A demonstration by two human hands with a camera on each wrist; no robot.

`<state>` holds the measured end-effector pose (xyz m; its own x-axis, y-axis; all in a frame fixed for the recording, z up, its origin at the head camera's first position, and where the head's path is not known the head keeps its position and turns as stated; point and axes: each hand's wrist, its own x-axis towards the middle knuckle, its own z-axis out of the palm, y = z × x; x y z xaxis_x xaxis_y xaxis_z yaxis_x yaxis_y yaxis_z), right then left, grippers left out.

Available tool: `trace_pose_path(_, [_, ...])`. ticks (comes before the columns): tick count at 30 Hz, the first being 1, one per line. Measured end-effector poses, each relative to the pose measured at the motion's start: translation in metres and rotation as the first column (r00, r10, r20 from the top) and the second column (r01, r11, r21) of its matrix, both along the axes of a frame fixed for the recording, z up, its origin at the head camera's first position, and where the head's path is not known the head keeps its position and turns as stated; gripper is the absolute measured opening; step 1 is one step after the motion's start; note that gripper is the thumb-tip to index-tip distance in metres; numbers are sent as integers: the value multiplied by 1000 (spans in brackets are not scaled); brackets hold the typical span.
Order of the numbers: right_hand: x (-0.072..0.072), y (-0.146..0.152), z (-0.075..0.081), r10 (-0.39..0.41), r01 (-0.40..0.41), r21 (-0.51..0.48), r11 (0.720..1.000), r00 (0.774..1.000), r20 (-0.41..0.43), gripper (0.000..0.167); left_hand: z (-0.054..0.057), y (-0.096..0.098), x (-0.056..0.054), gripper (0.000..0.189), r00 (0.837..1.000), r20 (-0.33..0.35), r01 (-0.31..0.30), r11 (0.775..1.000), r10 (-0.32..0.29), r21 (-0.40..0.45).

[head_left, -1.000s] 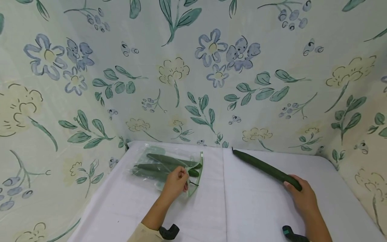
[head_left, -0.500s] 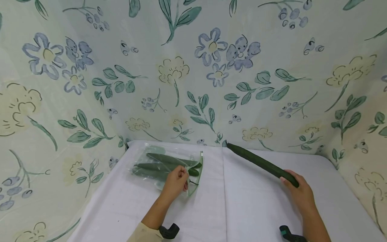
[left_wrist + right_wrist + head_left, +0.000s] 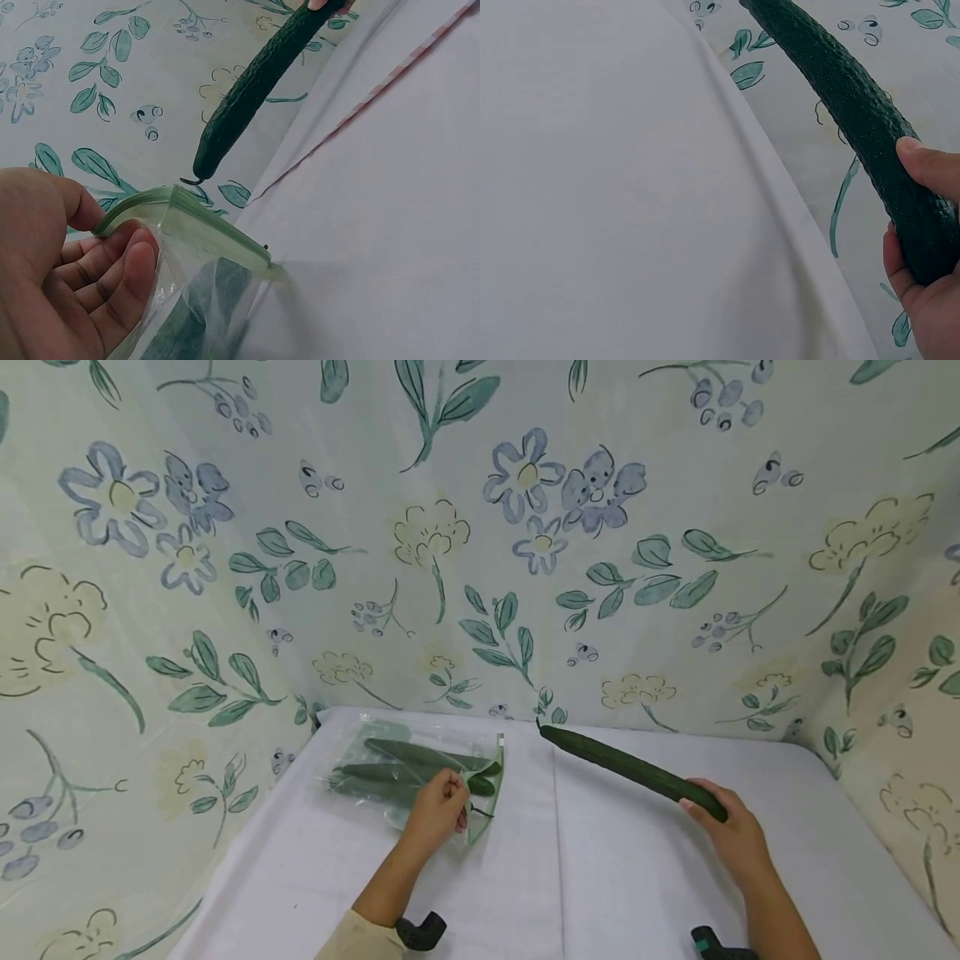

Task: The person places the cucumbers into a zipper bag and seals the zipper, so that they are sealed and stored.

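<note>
My left hand (image 3: 435, 810) pinches the mouth edge of a clear zip bag (image 3: 225, 232) with a green zip strip. Several cucumbers (image 3: 397, 774) lie inside the bag, on the left half of the table. In the left wrist view the bag's mouth stands partly raised at the thumb and fingers. My right hand (image 3: 731, 831) grips a long dark green cucumber (image 3: 622, 763) by its near end. Its thin stem end points left towards the bag's mouth, apart from it. The right wrist view shows the thumb on top of the bumpy cucumber (image 3: 847, 97) and fingers beneath.
A white cloth (image 3: 637, 868) covers the table, with a seam or fold line running down its middle. Behind the table hangs a floral curtain (image 3: 480, 568). Dark devices (image 3: 422, 932) sit at both wrists.
The right hand has carried its cucumber leftwards, bringing the stem end nearer the bag; the stem end rose, then dipped slightly. The left hand and the bag have stayed in place.
</note>
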<state>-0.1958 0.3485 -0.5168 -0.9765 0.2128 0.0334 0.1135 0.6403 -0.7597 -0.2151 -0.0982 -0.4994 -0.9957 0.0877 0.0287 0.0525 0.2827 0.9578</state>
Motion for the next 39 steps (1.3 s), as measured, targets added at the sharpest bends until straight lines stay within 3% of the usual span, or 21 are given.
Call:
trace_pose_path(12, [4,-7,-4,117,-116,69,991,993,-22,61,0,0,0,15,1000,2,-5,1000,5,-2])
trace_pose_path(25, [4,-23,-8,138,-137,68,988,990,-1,63,-1,2,0,9,1000,-8,-6,1000,6,0])
trace_pose_path(39, [0,-40,-8,171,-170,58,984,985,-24,59,-2,1,-1,16,1000,-11,-5,1000,5,4])
